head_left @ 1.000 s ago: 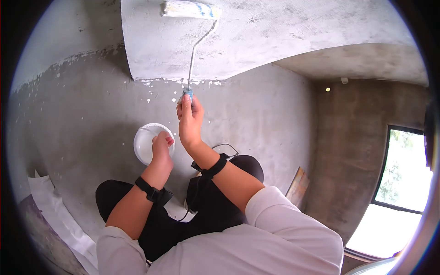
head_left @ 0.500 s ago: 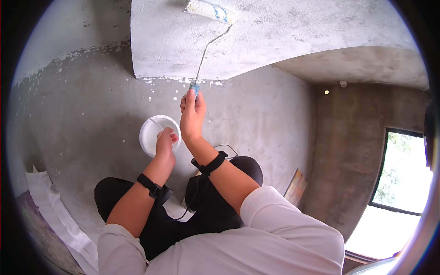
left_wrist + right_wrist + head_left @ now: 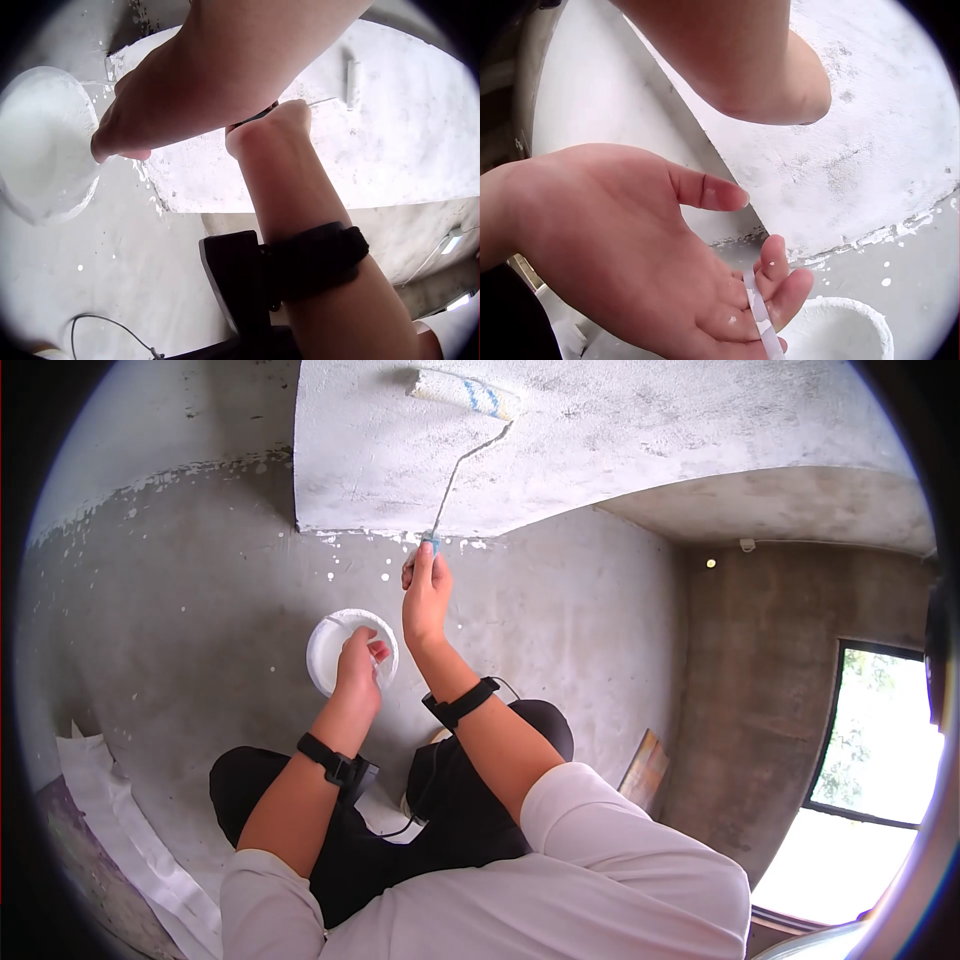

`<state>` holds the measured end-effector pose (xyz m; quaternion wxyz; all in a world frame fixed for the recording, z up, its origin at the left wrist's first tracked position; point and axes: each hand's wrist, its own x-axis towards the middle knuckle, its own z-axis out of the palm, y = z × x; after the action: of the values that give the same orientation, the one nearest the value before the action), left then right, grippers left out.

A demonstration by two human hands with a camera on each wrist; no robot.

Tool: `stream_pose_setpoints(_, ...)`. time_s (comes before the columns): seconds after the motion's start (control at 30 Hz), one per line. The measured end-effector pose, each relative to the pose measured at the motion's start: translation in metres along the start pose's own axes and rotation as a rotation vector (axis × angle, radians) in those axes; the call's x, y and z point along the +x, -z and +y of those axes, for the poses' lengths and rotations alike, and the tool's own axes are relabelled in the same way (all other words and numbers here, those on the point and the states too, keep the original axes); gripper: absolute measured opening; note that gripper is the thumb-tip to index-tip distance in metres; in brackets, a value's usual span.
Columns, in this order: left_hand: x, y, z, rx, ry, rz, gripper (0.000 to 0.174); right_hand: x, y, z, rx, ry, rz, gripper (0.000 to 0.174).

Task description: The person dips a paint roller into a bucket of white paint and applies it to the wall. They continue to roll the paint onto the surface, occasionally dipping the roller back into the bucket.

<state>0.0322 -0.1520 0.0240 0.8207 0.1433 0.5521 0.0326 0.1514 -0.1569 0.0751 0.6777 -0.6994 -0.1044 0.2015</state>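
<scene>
My right hand (image 3: 428,600) grips the blue handle (image 3: 431,544) of a paint roller, thumb laid along it. The roller's white sleeve (image 3: 465,395) with blue marks is against the white-painted wall (image 3: 600,450); its bent metal rod slants up from the handle. My left hand (image 3: 357,662) is at a white bucket (image 3: 318,660) containing white paint (image 3: 37,150). In the right wrist view, the left fingers curl round the bucket's thin white handle strip (image 3: 761,311), with paint specks on them and the thumb held apart. The left wrist view shows the sleeve (image 3: 354,84) beyond my right forearm.
White splashes dot the grey floor (image 3: 230,590) along the wall's lower edge. A white sheet (image 3: 130,810) lies at the left. A board (image 3: 645,768) leans near the brown wall, and a bright window (image 3: 870,730) is on the right. My bent knees flank the work.
The roller sleeve has moved a little down and to the right over the wall, with my right hand shifting right. The left hand and bucket have come slightly nearer the wall.
</scene>
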Motion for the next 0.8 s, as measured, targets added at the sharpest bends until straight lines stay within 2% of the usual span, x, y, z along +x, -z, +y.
stream_pose_setpoints(0.2, 0.006, 0.003, -0.001, -0.003, 0.022, -0.012, 0.031, 0.010, 0.006, 0.008, 0.026, 0.048, 0.016, 0.038)
stream_pose_setpoints(0.27, 0.001, 0.001, 0.004, -0.054, 0.012, 0.020, 0.023, 0.010, 0.007, 0.008, -0.008, 0.033, 0.019, 0.038)
stream_pose_setpoints(0.37, 0.001, 0.000, 0.004, -0.010, 0.000, 0.006, 0.031, 0.010, 0.007, 0.012, -0.014, 0.030, 0.018, 0.037)
stream_pose_setpoints(0.8, 0.003, 0.001, 0.001, -0.019, 0.006, 0.001, 0.029, 0.015, 0.011, 0.027, -0.039, 0.052, 0.021, 0.037)
